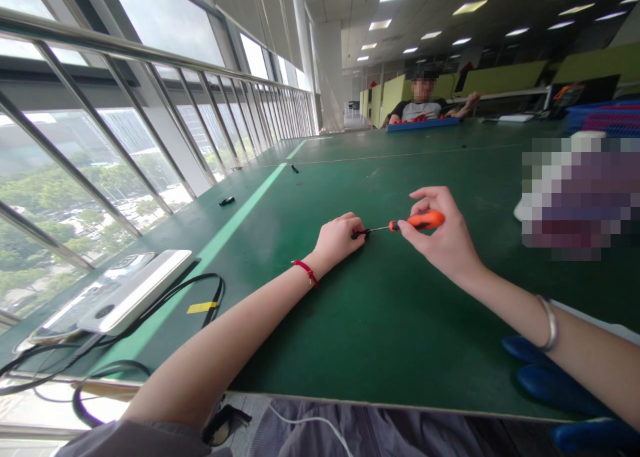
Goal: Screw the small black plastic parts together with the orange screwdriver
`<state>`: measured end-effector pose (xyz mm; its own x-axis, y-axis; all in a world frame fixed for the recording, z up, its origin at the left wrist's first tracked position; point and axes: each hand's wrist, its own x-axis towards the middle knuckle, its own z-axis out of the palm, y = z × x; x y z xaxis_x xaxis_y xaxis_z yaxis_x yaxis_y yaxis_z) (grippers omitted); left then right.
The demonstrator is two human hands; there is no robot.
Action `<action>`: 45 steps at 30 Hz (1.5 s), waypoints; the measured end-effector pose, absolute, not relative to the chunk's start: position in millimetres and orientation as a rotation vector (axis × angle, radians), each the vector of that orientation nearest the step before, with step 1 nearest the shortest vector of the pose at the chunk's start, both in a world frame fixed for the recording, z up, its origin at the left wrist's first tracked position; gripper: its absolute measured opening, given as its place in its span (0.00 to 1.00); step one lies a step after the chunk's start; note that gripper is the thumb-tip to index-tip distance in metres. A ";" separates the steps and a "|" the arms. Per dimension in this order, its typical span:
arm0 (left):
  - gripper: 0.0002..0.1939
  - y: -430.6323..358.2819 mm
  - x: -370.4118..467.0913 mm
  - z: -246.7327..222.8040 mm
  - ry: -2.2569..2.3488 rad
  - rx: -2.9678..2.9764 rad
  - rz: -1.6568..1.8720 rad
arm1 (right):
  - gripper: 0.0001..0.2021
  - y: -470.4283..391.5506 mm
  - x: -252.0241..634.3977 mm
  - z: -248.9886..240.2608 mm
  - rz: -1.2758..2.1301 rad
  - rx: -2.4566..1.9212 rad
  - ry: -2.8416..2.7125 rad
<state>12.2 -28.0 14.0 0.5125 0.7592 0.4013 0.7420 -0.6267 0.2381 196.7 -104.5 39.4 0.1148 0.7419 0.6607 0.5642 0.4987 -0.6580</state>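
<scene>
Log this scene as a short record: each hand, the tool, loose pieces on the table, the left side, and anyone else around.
Left hand: pinching a small black part
Right hand: holding a screwdriver, handle orange and black
Screwdriver shaft: reaches toward the black part; exact contact too small to tell
Loose on table: two black pieces, farther off, leftward
Left side: silver device, black cable
Others: one person behind a blue tray

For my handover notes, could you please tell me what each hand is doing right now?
Left hand: closed, holding a small black part.
Right hand: holding an orange-and-black screwdriver by its handle, tip at that part.
</scene>
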 end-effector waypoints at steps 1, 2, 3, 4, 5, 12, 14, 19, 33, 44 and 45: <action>0.07 -27.9 12.2 13.9 1.341 2.700 0.746 | 0.17 -104.1 197.0 39.2 0.206 -1.183 -1.563; 0.07 -27.7 12.2 13.8 1.340 2.701 0.749 | 0.15 -104.0 197.2 39.1 0.229 -1.206 -1.575; 0.07 -27.5 12.2 13.7 1.339 2.702 0.750 | 0.13 -104.1 197.3 39.1 0.250 -1.228 -1.589; 0.07 -27.3 12.2 13.6 1.337 2.703 0.750 | 0.10 -104.4 197.4 39.1 0.261 -1.241 -1.605; 0.07 -27.1 12.2 13.6 1.333 2.705 0.751 | 0.09 -104.6 197.3 39.1 0.256 -1.239 -1.613; 0.07 -27.6 12.4 13.7 1.341 2.708 0.747 | 0.16 -102.9 198.4 38.3 0.188 -1.179 -1.567; 0.07 -27.8 12.4 13.6 1.342 2.706 0.749 | 0.11 -103.1 198.8 38.3 0.222 -1.232 -1.595; 0.07 -27.6 12.5 13.5 1.340 2.693 0.753 | 0.08 -104.3 197.6 38.2 0.185 -1.173 -1.597; 0.06 -27.1 12.4 11.9 1.334 2.645 0.801 | 0.12 -103.6 197.1 37.4 0.101 -1.151 -1.612; 0.07 -26.0 12.4 10.8 1.329 2.643 0.811 | 0.11 -105.6 195.9 37.5 0.127 -1.158 -1.606; 0.07 -26.2 12.5 11.3 1.331 2.644 0.805 | 0.14 -105.6 195.9 37.7 0.117 -1.152 -1.591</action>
<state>12.5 -26.2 11.3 0.4868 0.7661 0.4197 0.7274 -0.6215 0.2908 195.9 -105.6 37.7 0.0884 0.7112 0.6974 0.6015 0.5200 -0.6065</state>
